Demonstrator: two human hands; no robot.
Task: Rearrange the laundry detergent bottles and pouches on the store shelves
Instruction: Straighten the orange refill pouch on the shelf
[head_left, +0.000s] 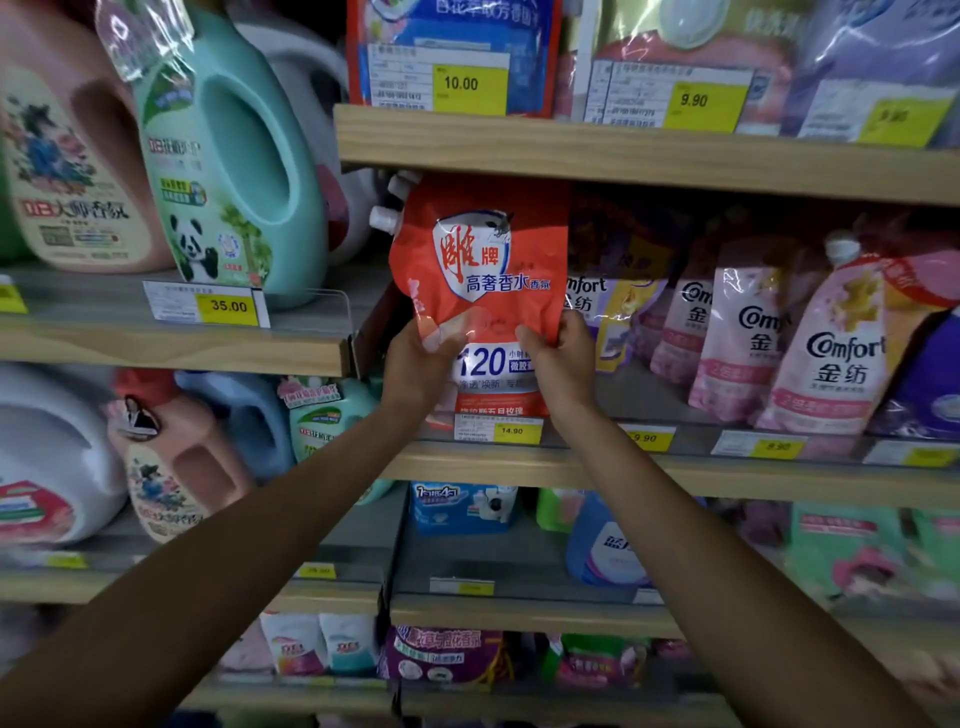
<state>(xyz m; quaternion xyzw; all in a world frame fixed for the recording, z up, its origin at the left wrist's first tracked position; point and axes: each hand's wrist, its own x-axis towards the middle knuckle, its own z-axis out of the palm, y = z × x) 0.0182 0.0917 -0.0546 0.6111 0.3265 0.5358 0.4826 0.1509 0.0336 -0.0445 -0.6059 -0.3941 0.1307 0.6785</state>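
Item under handling: one red spouted pouch, held upright at the left end of the middle shelf, directly above the 14.90 price tag. Its lower edge reaches the shelf front. Whether it rests on the board or hangs just clear cannot be determined.

Grip: the left hand and right hand each hold one side of the pouch at its lower middle. Both sets of fingers are closed on it, with the thumbs on the printed face. The rest are largely behind the film and not visible.

Handling assessment, judged from appearance:
- The film is glossy and creased, and it dents under the thumbs. It is soft-walled and probably slippery.
- The body bulges, which suggests a liquid fill of moderate weight that will slump and shift if tilted.
- The white screw cap at the upper left corner is the only rigid part. It would serve to steady the pouch, but carrying by it alone is not advised.
- The best hold is two-sided and low on the body, as at present, or with one hand under the base gusset.

Surroundings: pink Comfort pouches lean in a row to the right, near but not touching. A second cap shows behind, so another pouch probably stands at the rear. A green panda bottle stands on the adjoining shelf to the left.
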